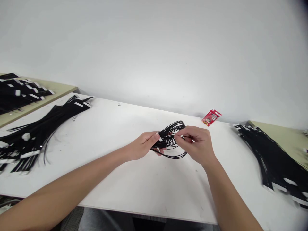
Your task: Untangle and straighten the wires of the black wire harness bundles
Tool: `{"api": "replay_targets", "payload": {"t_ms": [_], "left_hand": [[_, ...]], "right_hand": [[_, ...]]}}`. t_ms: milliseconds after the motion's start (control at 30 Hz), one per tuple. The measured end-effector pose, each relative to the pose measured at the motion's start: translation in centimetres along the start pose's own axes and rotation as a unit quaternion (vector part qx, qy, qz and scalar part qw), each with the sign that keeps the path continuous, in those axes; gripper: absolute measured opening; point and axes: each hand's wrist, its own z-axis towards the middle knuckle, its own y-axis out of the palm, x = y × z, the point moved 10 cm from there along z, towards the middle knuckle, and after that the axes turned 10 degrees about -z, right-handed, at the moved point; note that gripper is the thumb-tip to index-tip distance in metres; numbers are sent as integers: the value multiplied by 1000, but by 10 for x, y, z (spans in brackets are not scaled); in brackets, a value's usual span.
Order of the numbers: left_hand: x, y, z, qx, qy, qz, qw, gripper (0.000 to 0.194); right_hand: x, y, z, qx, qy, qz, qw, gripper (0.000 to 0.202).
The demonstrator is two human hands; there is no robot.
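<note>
A looped bundle of thin black cables (171, 132) is held above the white table, between my two hands. My left hand (146, 144) is closed around the bundle's left end, its thumb pressing by a white connector (160, 137). On the other side, my right hand (196, 141) pinches at the loops, with a short black cable end showing between its fingers. The fingertips partly hide what exactly is gripped there.
Piles of black cables with white connectors lie at left (55, 123) and right (274, 157). More cables (24, 91) rest on a beige surface at far left. A red packet (211, 117) is by the wall. The white table's front edge (144, 215) runs before my lap.
</note>
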Motion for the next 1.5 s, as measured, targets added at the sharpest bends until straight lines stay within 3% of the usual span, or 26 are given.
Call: {"api": "replay_targets", "payload": {"t_ms": [200, 467, 567, 667, 733, 800, 867, 967, 1033, 1133, 1233, 1367, 1500], "left_hand": [[1, 1, 0, -6, 6, 21, 1000, 53], [-7, -3, 1, 27, -36, -27, 999, 56], [-6, -6, 2, 36, -39, -46, 998, 56], [-1, -9, 1, 38, -27, -45, 998, 55], [2, -8, 0, 20, -19, -25, 999, 54], [3, -4, -1, -12, -15, 2, 1000, 48], [2, -6, -1, -8, -19, 27, 999, 45], [3, -19, 0, 57, -27, 42, 997, 58], [0, -21, 1, 73, -62, 46, 994, 55], [-9, -11, -1, 37, -137, 55, 988, 49], [-9, 1, 0, 2, -142, 44, 989, 48], [-10, 8, 0, -20, -125, 26, 992, 48], [-10, -1, -1, 1, -112, 9, 994, 46]], "right_hand": [[4, 15, -1, -68, 21, 0, 997, 15], [-4, 21, 0, -78, -34, -27, 996, 15], [-7, 14, 1, -32, -55, -55, 996, 8], [0, 4, 3, 26, -32, -66, 997, 42], [22, 8, 4, 27, 59, 20, 998, 53], [53, 23, -2, 21, 197, 182, 963, 39], [68, 28, -5, 56, 256, 234, 936, 11], [78, 33, -7, 103, 307, 324, 889, 40], [77, 33, -6, 114, 324, 392, 854, 54], [68, 27, -3, 105, 329, 477, 808, 66], [58, 15, -1, 98, 318, 539, 774, 71], [52, 7, 4, 96, 298, 584, 749, 71], [52, 27, 2, 105, 297, 595, 740, 58]]}}
